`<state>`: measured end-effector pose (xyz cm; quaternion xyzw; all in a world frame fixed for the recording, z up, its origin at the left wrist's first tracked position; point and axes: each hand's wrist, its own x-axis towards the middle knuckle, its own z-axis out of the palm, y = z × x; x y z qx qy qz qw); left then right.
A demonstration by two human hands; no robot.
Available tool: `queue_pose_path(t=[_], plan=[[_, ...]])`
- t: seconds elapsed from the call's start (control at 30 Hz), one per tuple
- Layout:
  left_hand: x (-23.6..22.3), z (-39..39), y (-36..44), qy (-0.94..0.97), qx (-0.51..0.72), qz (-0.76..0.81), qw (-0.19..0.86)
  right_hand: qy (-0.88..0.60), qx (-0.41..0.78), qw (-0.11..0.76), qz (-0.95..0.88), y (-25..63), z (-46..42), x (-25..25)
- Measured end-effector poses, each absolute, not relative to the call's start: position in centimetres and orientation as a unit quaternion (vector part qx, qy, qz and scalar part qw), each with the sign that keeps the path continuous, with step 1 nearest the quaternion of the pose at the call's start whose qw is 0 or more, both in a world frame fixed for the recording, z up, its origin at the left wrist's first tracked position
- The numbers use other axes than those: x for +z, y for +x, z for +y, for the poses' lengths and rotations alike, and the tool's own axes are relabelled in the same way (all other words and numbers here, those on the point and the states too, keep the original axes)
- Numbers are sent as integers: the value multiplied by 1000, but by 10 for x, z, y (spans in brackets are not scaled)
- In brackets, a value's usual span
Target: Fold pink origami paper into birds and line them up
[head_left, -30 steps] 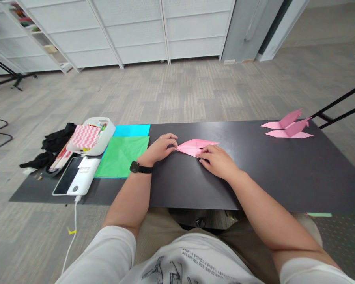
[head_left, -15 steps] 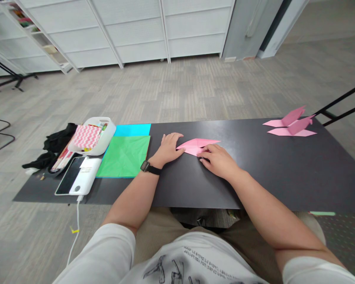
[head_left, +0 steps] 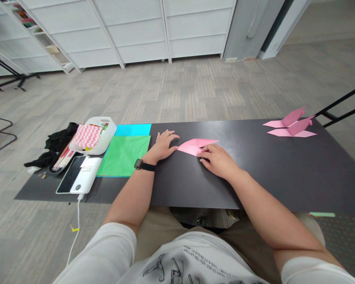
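Observation:
A folded piece of pink origami paper (head_left: 192,146) lies on the dark table between my two hands, its points toward left and right. My left hand (head_left: 163,146) is spread flat on the table, the thumb tip at the paper's left point. My right hand (head_left: 215,158) has its fingers bent onto the paper's lower right part, pinching it between thumb and forefinger. Two folded pink paper cranes (head_left: 291,131) stand close together toward the far right of the table.
Left of my hands lies green paper (head_left: 126,156) over blue paper (head_left: 133,129). Beyond it are a white basket (head_left: 109,136) with a pink zigzag packet, a phone (head_left: 71,175) beside a white power bank (head_left: 87,175) with a cable, and black cloth (head_left: 60,136). The dark table (head_left: 183,187) is narrow.
My left hand has slid left along the paper, its thumb now out at the left point, uncovering more of that end. My right hand keeps its place.

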<state>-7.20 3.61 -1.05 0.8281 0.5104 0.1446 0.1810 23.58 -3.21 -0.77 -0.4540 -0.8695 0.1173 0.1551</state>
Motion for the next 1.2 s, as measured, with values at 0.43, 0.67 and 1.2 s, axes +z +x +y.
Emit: queue_pose_path(t=[0.43, 0.67, 1.2], plan=[[-7, 42, -64, 824, 334, 417, 187, -406, 130, 178, -887, 240, -25, -5], [-12, 30, -37, 855, 265, 406, 185, -482, 90, 185, -852, 239, -22, -7], [-11, 27, -29, 844, 228, 450, 184, -443, 130, 209, -862, 243, -9, -20]])
